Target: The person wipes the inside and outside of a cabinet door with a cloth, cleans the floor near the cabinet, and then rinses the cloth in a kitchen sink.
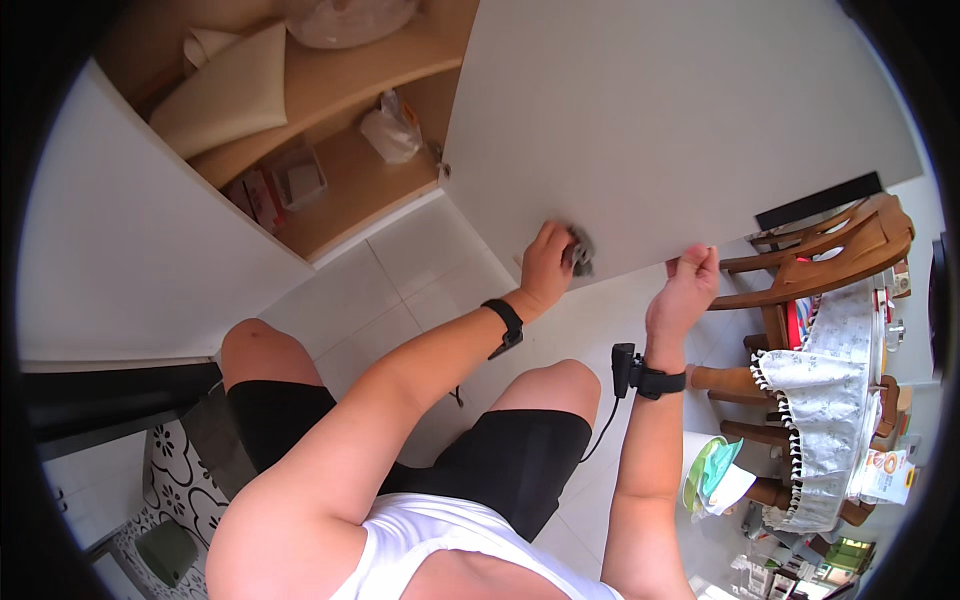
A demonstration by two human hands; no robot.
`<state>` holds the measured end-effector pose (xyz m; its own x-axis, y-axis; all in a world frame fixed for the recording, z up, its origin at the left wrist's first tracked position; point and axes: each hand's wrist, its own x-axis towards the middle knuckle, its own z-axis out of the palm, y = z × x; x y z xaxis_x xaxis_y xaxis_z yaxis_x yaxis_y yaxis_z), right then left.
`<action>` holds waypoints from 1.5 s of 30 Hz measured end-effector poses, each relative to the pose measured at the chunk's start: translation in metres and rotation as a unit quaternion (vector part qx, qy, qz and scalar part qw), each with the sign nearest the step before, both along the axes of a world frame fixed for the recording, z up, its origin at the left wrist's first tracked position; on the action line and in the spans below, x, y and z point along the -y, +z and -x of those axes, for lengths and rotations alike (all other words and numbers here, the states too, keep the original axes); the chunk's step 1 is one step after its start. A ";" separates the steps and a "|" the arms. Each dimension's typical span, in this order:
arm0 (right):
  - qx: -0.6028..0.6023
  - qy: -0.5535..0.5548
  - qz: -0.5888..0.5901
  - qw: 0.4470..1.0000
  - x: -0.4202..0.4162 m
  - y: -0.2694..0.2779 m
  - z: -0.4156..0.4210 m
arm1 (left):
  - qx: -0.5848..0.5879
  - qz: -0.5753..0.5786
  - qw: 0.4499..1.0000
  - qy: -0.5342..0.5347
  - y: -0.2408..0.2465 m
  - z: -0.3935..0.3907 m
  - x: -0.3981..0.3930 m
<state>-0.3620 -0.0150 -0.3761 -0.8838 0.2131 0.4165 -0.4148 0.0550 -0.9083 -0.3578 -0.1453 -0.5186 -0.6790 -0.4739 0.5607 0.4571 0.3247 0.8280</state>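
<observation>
My left hand [547, 259] holds a crumpled dark grey cloth [580, 251] against the face of a pale grey cabinet door [637, 127], near its lower edge. To the right, my right hand [691, 277] grips the edge of the same door between thumb and fingers. The door stands open from a wooden cabinet, with a metal hinge [442, 161] showing at its inner side. Black straps circle both wrists, and a small black device with a cable sits at the right one.
Cabinet shelves [375, 202] hold a cream folded sheet [232, 97], a white plastic bag [392, 129] and a clear box [300, 178]. At the right are a wooden chair [817, 277], a table with a tasselled tablecloth [821, 405] and a bin [694, 469]. My knees are bent over the tiled floor [390, 277].
</observation>
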 end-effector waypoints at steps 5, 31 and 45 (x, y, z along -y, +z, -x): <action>-0.005 0.016 0.011 1.000 0.014 0.005 -0.005 | 0.198 -0.149 0.969 0.026 -0.095 -0.010 -0.018; -0.013 0.004 0.034 0.999 -0.001 -0.009 -0.001 | -0.102 0.152 0.962 -0.205 -0.007 -0.003 -0.018; -0.054 -0.059 0.009 0.997 -0.011 -0.023 -0.006 | 0.398 -0.479 0.776 0.098 -0.268 0.085 0.061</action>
